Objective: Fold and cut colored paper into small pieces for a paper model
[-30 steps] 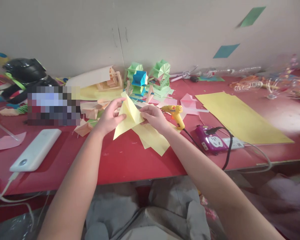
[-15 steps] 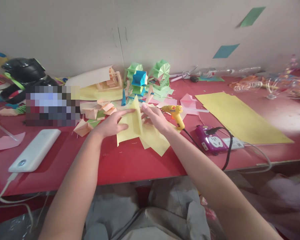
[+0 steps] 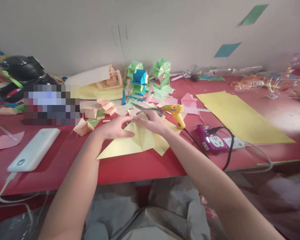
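Observation:
A creased yellow sheet of paper (image 3: 126,146) lies opened out at the front of the red table, with more yellow paper (image 3: 161,146) under its right side. My left hand (image 3: 117,128) rests on its upper left part, thumb and fingers apart. My right hand (image 3: 151,122) is stretched over the sheet's far edge, its thumb close to my left fingertips; some of its fingers are hidden. Just behind my right hand lie scissors (image 3: 148,108). To their right is a yellow glue gun (image 3: 176,114).
A purple power socket (image 3: 209,140) with cords and a large yellow sheet (image 3: 242,116) lie on the right. Folded green paper shapes (image 3: 162,70) and a blue one (image 3: 139,77) stand behind. Peach paper pieces (image 3: 83,126) and a white power bank (image 3: 35,150) are left.
The upright fold of the yellow sheet has come down, and the sheet now spreads further left and nearer. My hands have closed in on each other; the scissors now show.

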`<action>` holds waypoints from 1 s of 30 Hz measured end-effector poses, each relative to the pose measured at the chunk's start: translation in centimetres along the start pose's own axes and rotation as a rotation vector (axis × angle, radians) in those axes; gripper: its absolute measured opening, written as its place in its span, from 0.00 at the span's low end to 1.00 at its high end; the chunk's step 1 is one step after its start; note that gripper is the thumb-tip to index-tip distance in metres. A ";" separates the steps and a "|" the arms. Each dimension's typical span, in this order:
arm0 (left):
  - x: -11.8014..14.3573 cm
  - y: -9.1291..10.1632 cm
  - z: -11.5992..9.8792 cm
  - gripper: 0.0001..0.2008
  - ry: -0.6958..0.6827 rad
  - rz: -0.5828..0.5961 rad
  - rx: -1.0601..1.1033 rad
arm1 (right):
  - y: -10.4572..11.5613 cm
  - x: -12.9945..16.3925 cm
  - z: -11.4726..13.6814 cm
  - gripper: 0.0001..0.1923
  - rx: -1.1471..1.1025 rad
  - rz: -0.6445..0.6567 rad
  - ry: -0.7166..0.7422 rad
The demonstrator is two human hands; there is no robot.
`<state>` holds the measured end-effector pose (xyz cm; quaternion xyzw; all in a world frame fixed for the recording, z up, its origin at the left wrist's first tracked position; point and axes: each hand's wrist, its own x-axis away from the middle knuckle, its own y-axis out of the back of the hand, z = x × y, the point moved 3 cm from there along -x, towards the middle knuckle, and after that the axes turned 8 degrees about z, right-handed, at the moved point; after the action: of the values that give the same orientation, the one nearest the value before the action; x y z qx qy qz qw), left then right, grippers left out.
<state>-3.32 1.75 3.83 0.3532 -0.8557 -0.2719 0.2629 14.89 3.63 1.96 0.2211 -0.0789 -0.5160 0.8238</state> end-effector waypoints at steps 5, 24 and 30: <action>-0.1 0.1 1.1 0.35 0.109 -0.103 0.007 | 0.5 -0.4 -1.2 0.14 0.095 -0.020 -0.096; -1.2 -1.6 0.1 0.29 0.271 -0.104 -0.523 | 0.6 -0.4 -1.2 0.17 0.549 -0.153 -0.139; -1.7 -1.8 0.2 0.22 0.244 -0.174 -0.521 | 0.5 -0.1 -0.4 0.16 0.705 -0.081 -0.235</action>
<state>-1.60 1.97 2.15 0.3759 -0.6859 -0.4592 0.4211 15.38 4.03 1.80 0.4335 -0.3371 -0.5111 0.6612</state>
